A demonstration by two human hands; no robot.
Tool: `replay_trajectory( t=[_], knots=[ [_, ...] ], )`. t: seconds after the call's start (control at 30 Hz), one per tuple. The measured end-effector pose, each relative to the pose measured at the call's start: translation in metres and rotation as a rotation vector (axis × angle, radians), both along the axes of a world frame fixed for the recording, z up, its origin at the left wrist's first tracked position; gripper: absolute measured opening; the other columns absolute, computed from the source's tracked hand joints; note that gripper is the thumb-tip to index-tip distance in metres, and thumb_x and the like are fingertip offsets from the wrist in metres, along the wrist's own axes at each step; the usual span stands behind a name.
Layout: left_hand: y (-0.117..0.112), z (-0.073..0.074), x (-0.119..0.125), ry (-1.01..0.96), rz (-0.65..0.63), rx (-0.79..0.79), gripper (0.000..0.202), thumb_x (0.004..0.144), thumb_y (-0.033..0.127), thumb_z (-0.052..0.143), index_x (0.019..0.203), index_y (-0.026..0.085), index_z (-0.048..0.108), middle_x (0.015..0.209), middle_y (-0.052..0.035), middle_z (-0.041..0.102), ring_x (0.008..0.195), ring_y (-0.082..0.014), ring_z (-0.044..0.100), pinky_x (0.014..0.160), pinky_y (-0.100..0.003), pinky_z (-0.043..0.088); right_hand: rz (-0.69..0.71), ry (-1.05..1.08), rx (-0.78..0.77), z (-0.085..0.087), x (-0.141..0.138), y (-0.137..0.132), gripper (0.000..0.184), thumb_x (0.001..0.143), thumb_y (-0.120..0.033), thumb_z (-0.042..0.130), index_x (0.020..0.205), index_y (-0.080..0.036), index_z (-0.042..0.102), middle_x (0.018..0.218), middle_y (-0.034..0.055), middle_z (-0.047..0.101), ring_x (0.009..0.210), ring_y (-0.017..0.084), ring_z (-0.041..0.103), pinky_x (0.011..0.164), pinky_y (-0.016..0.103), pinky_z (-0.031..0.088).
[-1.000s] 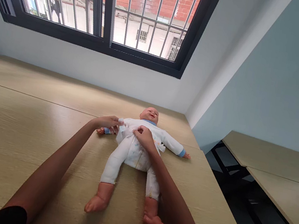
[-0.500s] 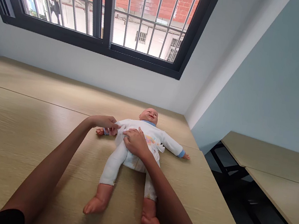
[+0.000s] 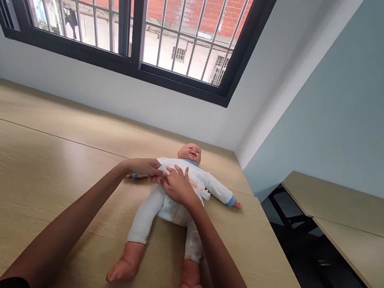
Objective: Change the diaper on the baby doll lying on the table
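Observation:
A baby doll (image 3: 190, 153) lies on its back on the table, arms spread, feet toward me. It wears a white top (image 3: 198, 174) with blue collar and cuffs, a coloured print on the chest, and white trousers (image 3: 145, 217). My left hand (image 3: 149, 170) is closed over the left side of the doll's belly, pinching the edge of the top. My right hand (image 3: 178, 185) rests on the belly beside it. Its thumb and forefinger pinch at the same bit of cloth, while the other fingers stand partly spread. The fingertips of both hands nearly meet and partly hide the cloth.
The wooden table (image 3: 43, 173) reaches back to the wall under a barred window (image 3: 138, 22). To the right, past a gap, stands a second table (image 3: 351, 205) with a dark metal frame (image 3: 292, 225).
My left hand has moved right, bringing the top's flap in over the belly to my right hand. My right hand stays on the belly. The view has tilted slightly up.

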State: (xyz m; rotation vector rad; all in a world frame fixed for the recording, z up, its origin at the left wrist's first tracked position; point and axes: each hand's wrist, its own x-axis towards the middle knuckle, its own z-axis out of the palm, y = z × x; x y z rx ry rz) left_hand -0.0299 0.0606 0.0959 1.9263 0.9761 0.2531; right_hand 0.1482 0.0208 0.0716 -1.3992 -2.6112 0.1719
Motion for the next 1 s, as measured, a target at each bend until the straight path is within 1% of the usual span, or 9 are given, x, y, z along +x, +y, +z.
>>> replay_trajectory(
  t=[0.1,0.2,0.33,0.47,0.57,0.67,0.77,0.9,1.0],
  knots=[
    [0.000,0.002,-0.001,-0.021,0.001,0.009,0.052,0.071,0.064,0.065,0.052,0.017,0.059,0.053,-0.0008,0.057,0.056,-0.0134,0.050,0.060,-0.025,0.043,0.011,0.091,-0.059,0.017,0.018,-0.004,0.035,0.094,-0.020,0.038,0.114,-0.019,0.067,0.131,0.0089,0.060,0.127,0.027,0.049,0.112,0.068,0.014],
    [0.001,0.004,-0.008,-0.023,-0.012,-0.012,0.053,0.071,0.063,0.066,0.048,0.017,0.054,0.052,0.0001,0.053,0.054,-0.0125,0.048,0.060,-0.025,0.044,0.071,0.167,-0.026,0.022,0.022,-0.009,0.038,0.089,-0.013,0.041,0.116,-0.023,0.066,0.132,0.0044,0.060,0.128,0.022,0.049,0.117,0.060,0.014],
    [0.000,0.007,-0.019,-0.010,-0.006,-0.027,0.053,0.071,0.063,0.066,0.048,0.017,0.052,0.051,0.0011,0.051,0.052,-0.0118,0.046,0.059,-0.025,0.043,0.138,0.079,0.003,0.004,0.007,-0.008,0.042,0.090,-0.011,0.039,0.127,-0.017,0.059,0.140,0.0067,0.053,0.137,0.024,0.039,0.118,0.060,0.009],
    [-0.001,0.007,-0.022,-0.009,0.002,-0.011,0.056,0.071,0.067,0.063,0.049,0.017,0.052,0.051,0.0013,0.051,0.053,-0.0119,0.046,0.058,-0.024,0.043,0.087,-0.008,0.026,-0.015,-0.007,-0.002,0.040,0.095,-0.016,0.034,0.128,-0.012,0.057,0.138,0.0098,0.055,0.139,0.024,0.036,0.118,0.058,0.006],
    [-0.001,0.005,-0.016,-0.025,-0.006,0.002,0.057,0.070,0.069,0.063,0.048,0.017,0.053,0.051,0.0008,0.052,0.053,-0.0124,0.047,0.060,-0.026,0.045,0.068,-0.013,0.044,-0.019,-0.011,0.001,0.036,0.096,-0.018,0.035,0.120,-0.011,0.060,0.134,0.0133,0.057,0.137,0.024,0.037,0.118,0.058,0.007],
    [0.001,0.000,-0.008,-0.050,0.000,0.029,0.056,0.070,0.069,0.063,0.050,0.017,0.054,0.053,-0.0003,0.055,0.056,-0.0137,0.050,0.062,-0.027,0.046,0.097,0.020,0.027,-0.013,-0.006,0.006,0.031,0.093,-0.017,0.040,0.113,-0.011,0.063,0.129,0.0144,0.060,0.134,0.025,0.041,0.117,0.059,0.009],
    [0.001,-0.004,0.000,-0.076,0.045,0.093,0.056,0.072,0.070,0.060,0.055,0.017,0.056,0.057,-0.0009,0.056,0.058,-0.0141,0.051,0.060,-0.026,0.045,0.096,0.133,-0.019,0.003,0.017,0.012,0.025,0.088,-0.014,0.047,0.106,-0.017,0.065,0.121,0.0097,0.064,0.125,0.024,0.049,0.114,0.058,0.019],
    [0.002,-0.007,0.007,-0.106,0.124,0.241,0.049,0.076,0.062,0.058,0.060,0.016,0.057,0.056,0.0017,0.052,0.055,-0.0127,0.045,0.055,-0.025,0.037,0.072,0.314,-0.096,0.021,0.055,0.016,0.023,0.085,-0.019,0.059,0.108,-0.018,0.065,0.119,0.0072,0.064,0.114,0.022,0.056,0.100,0.039,0.042],
    [0.001,-0.011,0.016,-0.131,0.145,0.340,0.041,0.078,0.054,0.056,0.061,0.017,0.055,0.059,0.0024,0.050,0.058,-0.0128,0.044,0.057,-0.025,0.034,0.080,0.267,-0.168,0.018,0.065,0.016,0.038,0.080,-0.032,0.072,0.114,-0.019,0.064,0.120,0.0080,0.060,0.115,0.025,0.053,0.097,0.038,0.042]
  ],
)
